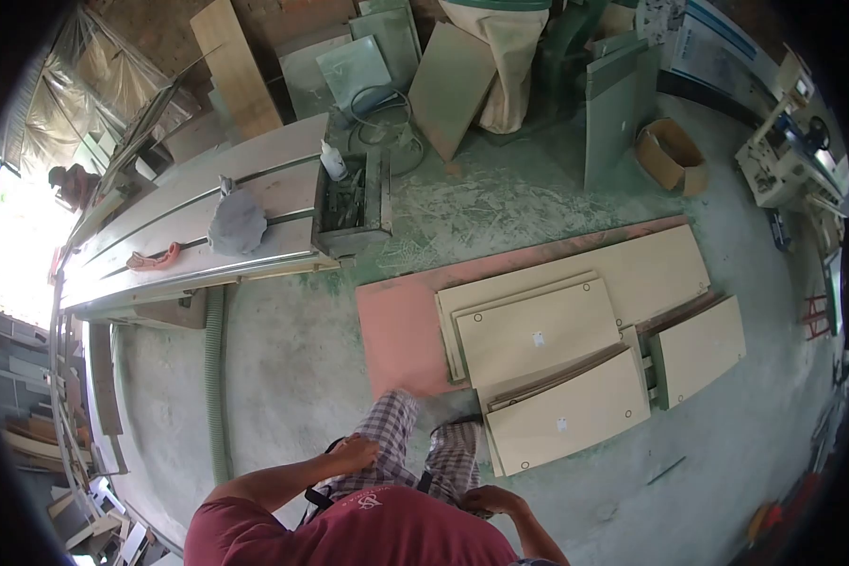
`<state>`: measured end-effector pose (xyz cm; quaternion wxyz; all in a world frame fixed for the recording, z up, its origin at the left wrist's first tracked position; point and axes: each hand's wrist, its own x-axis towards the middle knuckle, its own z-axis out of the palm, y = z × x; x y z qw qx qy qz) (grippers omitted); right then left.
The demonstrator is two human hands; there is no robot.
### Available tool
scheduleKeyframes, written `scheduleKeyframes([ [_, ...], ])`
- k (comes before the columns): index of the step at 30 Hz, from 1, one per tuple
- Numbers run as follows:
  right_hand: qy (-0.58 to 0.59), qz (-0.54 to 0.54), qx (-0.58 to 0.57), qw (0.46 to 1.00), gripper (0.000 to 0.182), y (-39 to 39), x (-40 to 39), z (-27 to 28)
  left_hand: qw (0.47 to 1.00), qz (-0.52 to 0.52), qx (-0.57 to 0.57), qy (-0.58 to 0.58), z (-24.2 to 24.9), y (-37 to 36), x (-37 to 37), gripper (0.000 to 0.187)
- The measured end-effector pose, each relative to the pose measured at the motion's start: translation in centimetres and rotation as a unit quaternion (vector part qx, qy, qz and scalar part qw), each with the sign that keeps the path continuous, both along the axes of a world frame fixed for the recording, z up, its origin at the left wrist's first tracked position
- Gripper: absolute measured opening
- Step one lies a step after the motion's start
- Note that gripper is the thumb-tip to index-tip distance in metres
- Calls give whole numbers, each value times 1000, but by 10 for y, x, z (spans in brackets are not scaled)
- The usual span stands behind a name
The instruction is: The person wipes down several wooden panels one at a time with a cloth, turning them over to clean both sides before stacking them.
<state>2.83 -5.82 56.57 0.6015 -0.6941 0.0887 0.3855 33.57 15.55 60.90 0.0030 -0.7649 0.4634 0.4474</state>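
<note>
My left hand (355, 455) rests on my left thigh over the plaid trousers (394, 424), its fingers lying loosely against the cloth with nothing visible in them. Beside my right hip hangs my right hand (492, 500); its fingers are partly hidden and point inward toward the trousers. Ahead and to the right lie stacks of cream panels with round holes near their corners: a front stack (571, 410), a middle stack (538, 330) and a smaller right stack (703, 349). A long cream panel (656, 269) lies behind them. Neither hand touches these panels.
A pink board (401, 330) lies under the panels. At left stands a machine table (283, 184) with a grey cloth (238, 224), a white bottle (333, 161) and a tool tray (357, 200). A green hose (215, 377) runs along the floor. A cardboard box (672, 156) sits back right.
</note>
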Motion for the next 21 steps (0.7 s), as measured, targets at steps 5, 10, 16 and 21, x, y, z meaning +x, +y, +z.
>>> scheduleKeyframes([
  [5, 104, 28, 31, 994, 36, -15, 28, 39, 963, 45, 116, 237, 22, -9, 39, 21],
  [10, 191, -108, 201, 955, 39, 7, 3, -17, 894, -88, 242, 365, -30, -23, 87, 23],
  [16, 290, -411, 193, 842, 27, -87, 4, -134, 932, 88, 137, 322, -206, -145, 123, 19],
  [21, 94, -778, 22, 621, 27, -199, 2, -299, 992, -54, -111, 38, -347, -253, 148, 19],
])
